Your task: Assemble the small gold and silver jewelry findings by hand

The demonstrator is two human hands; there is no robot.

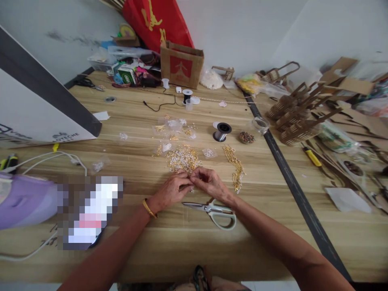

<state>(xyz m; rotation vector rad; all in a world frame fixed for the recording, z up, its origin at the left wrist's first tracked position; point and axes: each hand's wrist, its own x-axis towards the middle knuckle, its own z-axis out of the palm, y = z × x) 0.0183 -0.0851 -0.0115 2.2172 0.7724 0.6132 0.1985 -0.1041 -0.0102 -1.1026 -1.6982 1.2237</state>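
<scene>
Both hands meet at the middle of the pale wood-grain desk (127,133): the left hand (172,190) and right hand (209,182) are curled, fingertips pinched together over something too small to make out. Right beyond their fingertips sits the heap of small gold and silver metal rings (183,158), nearly touching. A strand of linked gold chain pieces (235,167) runs just beside the right hand. Under the right wrist lie pale-handled steel scissors (212,210), blades pointing left. Farther back, a grey spool of clear thread (222,131) stands near a small clear glass jar (260,124); what it holds I can't tell. Against the white wall, a brown paper bag (181,64) stands open.
</scene>
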